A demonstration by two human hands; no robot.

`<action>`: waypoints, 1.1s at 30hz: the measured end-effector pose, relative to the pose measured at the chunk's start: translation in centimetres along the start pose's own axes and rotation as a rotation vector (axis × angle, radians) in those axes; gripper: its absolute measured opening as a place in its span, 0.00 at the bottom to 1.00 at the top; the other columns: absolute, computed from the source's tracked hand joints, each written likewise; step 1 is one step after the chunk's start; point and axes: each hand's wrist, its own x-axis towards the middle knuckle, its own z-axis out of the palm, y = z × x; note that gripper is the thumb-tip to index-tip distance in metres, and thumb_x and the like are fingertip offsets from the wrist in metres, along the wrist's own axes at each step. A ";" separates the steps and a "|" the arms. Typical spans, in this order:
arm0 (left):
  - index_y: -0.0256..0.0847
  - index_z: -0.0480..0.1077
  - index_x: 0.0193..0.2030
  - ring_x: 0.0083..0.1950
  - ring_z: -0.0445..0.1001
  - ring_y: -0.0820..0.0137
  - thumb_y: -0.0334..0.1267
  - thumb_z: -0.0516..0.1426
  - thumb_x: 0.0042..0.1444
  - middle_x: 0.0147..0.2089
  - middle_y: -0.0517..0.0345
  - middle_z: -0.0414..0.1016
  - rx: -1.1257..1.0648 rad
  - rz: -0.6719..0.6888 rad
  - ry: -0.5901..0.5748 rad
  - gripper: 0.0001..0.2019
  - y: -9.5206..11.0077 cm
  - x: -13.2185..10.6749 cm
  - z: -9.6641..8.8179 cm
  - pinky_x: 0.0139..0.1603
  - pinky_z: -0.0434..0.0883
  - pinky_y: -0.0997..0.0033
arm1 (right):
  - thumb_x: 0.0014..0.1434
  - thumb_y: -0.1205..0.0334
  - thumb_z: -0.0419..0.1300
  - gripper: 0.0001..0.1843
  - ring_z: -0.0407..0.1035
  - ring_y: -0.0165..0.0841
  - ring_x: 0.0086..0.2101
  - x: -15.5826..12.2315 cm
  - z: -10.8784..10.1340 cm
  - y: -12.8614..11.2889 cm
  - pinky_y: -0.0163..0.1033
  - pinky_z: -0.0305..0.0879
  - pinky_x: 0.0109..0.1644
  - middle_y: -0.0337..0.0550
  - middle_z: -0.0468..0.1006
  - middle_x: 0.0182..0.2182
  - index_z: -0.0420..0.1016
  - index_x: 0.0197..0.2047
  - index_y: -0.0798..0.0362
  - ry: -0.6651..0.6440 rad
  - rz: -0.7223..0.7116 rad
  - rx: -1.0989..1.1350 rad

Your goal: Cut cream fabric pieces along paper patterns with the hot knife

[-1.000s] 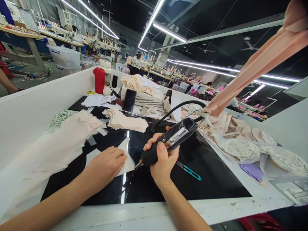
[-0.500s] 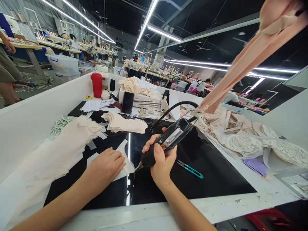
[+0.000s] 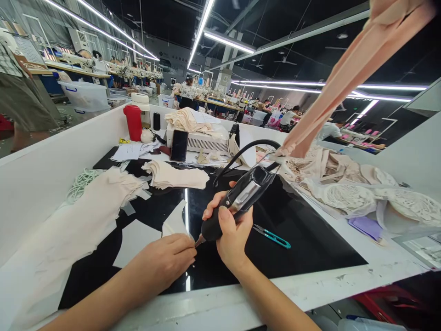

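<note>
My right hand (image 3: 234,225) is wrapped around a black corded handheld tool (image 3: 246,195), whose thin metal tip (image 3: 200,240) points down and left. Fingers pinched together, my left hand (image 3: 172,259) grips the lower edge of a small cream fabric piece (image 3: 175,219) right beside that tip. Its fingertips and the held edge are partly hidden. Left of the fabric, a white flat piece (image 3: 136,241) lies on the glossy black board (image 3: 303,239), partly under my left forearm. Teal thread snips (image 3: 274,236) rest on the board to the right of my right hand.
Stacked cream fabric pieces (image 3: 175,174) lie beyond my hands, with a larger pile (image 3: 79,220) at left. Behind stand a phone (image 3: 179,145), a red cup (image 3: 132,122) and a white box (image 3: 203,143). Lace garments (image 3: 347,191) are heaped at right. Pink fabric strips (image 3: 330,92) hang by the cord.
My left hand has slid right and down to the tool's tip, from lying over the fabric to pinching its edge. More of the white piece shows. The tool stays nearly in place.
</note>
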 end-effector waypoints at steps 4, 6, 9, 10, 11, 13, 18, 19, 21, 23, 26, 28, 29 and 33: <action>0.38 0.73 0.48 0.46 0.78 0.65 0.32 0.45 0.76 0.45 0.52 0.77 0.040 -0.052 -0.048 0.14 -0.7 -0.2 -0.2 0.44 0.79 0.64 | 0.65 0.57 0.67 0.17 0.71 0.26 0.27 -0.1 -0.2 -0.1 0.35 0.70 0.32 0.32 0.75 0.35 0.66 0.53 0.44 0.002 0.006 -0.007; 0.38 0.73 0.50 0.45 0.78 0.64 0.31 0.44 0.76 0.45 0.52 0.77 0.064 -0.058 -0.046 0.16 -0.8 -0.2 -0.5 0.44 0.79 0.63 | 0.65 0.56 0.67 0.18 0.71 0.26 0.27 -0.1 -0.2 -0.1 0.36 0.70 0.32 0.32 0.75 0.35 0.66 0.54 0.43 -0.002 0.004 -0.006; 0.38 0.72 0.52 0.45 0.78 0.63 0.32 0.44 0.76 0.45 0.52 0.77 0.079 -0.064 -0.058 0.16 -0.9 -0.2 -0.8 0.43 0.79 0.62 | 0.65 0.56 0.67 0.19 0.71 0.26 0.27 -0.1 -0.2 -0.2 0.35 0.71 0.31 0.32 0.75 0.36 0.66 0.55 0.43 0.000 0.019 0.012; 0.38 0.72 0.54 0.45 0.78 0.63 0.32 0.44 0.76 0.45 0.52 0.77 0.082 -0.066 -0.065 0.15 -0.9 -0.2 -0.9 0.42 0.79 0.63 | 0.65 0.56 0.67 0.19 0.71 0.26 0.27 -0.1 -0.2 -0.2 0.35 0.71 0.31 0.32 0.75 0.36 0.66 0.55 0.42 0.001 0.027 0.019; 0.38 0.72 0.54 0.45 0.78 0.63 0.31 0.45 0.76 0.45 0.52 0.77 0.086 -0.065 -0.070 0.15 -0.9 -0.3 -0.9 0.41 0.79 0.63 | 0.64 0.56 0.67 0.20 0.71 0.27 0.27 -0.1 -0.2 -0.3 0.35 0.72 0.31 0.32 0.75 0.36 0.66 0.55 0.42 0.002 0.034 0.024; 0.38 0.72 0.53 0.46 0.78 0.62 0.30 0.46 0.75 0.45 0.52 0.76 0.102 -0.058 -0.077 0.14 -1.0 -0.4 -0.9 0.41 0.79 0.63 | 0.64 0.55 0.68 0.21 0.71 0.27 0.27 -0.1 -0.2 -0.3 0.35 0.72 0.31 0.32 0.75 0.36 0.65 0.56 0.42 0.008 0.036 0.024; 0.36 0.72 0.51 0.47 0.78 0.60 0.29 0.46 0.75 0.45 0.50 0.76 0.142 -0.027 -0.080 0.13 -1.1 -0.5 -0.7 0.42 0.79 0.61 | 0.63 0.52 0.68 0.22 0.71 0.28 0.26 -0.1 -0.1 -0.5 0.35 0.72 0.29 0.33 0.75 0.35 0.64 0.55 0.42 0.019 0.027 0.007; 0.36 0.72 0.51 0.48 0.78 0.60 0.30 0.46 0.75 0.45 0.50 0.76 0.144 -0.025 -0.076 0.13 -1.1 -0.4 -0.7 0.43 0.79 0.61 | 0.63 0.52 0.68 0.23 0.71 0.28 0.26 -0.1 -0.1 -0.5 0.35 0.71 0.29 0.33 0.75 0.34 0.63 0.55 0.42 0.021 0.031 0.004; 0.36 0.71 0.51 0.49 0.78 0.60 0.31 0.46 0.75 0.47 0.49 0.77 0.142 -0.023 -0.063 0.12 -1.2 -0.4 -0.6 0.45 0.79 0.61 | 0.63 0.51 0.69 0.23 0.71 0.28 0.26 0.0 -0.1 -0.5 0.36 0.71 0.28 0.33 0.75 0.34 0.63 0.55 0.42 0.025 0.037 0.001; 0.37 0.71 0.51 0.50 0.78 0.60 0.31 0.46 0.75 0.49 0.49 0.77 0.143 -0.016 -0.045 0.12 -1.2 -0.4 -0.6 0.48 0.79 0.60 | 0.63 0.52 0.69 0.23 0.71 0.28 0.26 0.0 -0.1 -0.6 0.36 0.71 0.29 0.33 0.75 0.34 0.63 0.55 0.42 0.025 0.037 0.008; 0.37 0.71 0.51 0.51 0.78 0.61 0.31 0.46 0.75 0.50 0.49 0.78 0.155 -0.016 -0.041 0.12 -1.2 -0.5 -0.6 0.50 0.79 0.61 | 0.63 0.52 0.69 0.23 0.71 0.28 0.26 0.0 -0.2 -0.5 0.37 0.72 0.31 0.33 0.74 0.35 0.64 0.55 0.42 0.016 0.031 0.010; 0.38 0.72 0.52 0.50 0.78 0.61 0.30 0.46 0.75 0.49 0.50 0.78 0.160 -0.015 -0.043 0.13 -1.2 -0.5 -0.7 0.48 0.78 0.62 | 0.63 0.52 0.68 0.23 0.71 0.28 0.26 -0.1 -0.2 -0.4 0.37 0.72 0.32 0.33 0.74 0.35 0.64 0.56 0.42 0.020 0.031 0.001; 0.39 0.72 0.52 0.50 0.78 0.62 0.30 0.47 0.75 0.49 0.50 0.78 0.160 -0.019 -0.047 0.13 -1.2 -0.5 -0.7 0.48 0.78 0.62 | 0.63 0.52 0.68 0.23 0.71 0.28 0.26 -0.1 -0.2 -0.4 0.37 0.72 0.31 0.33 0.74 0.35 0.64 0.57 0.42 0.024 0.027 0.002; 0.39 0.71 0.54 0.48 0.78 0.61 0.27 0.48 0.73 0.48 0.50 0.77 0.158 -0.045 -0.071 0.13 -1.3 -0.6 -0.7 0.45 0.78 0.62 | 0.64 0.53 0.68 0.23 0.71 0.27 0.26 -0.2 -0.3 -0.2 0.35 0.71 0.31 0.33 0.74 0.35 0.65 0.58 0.41 0.017 0.025 0.025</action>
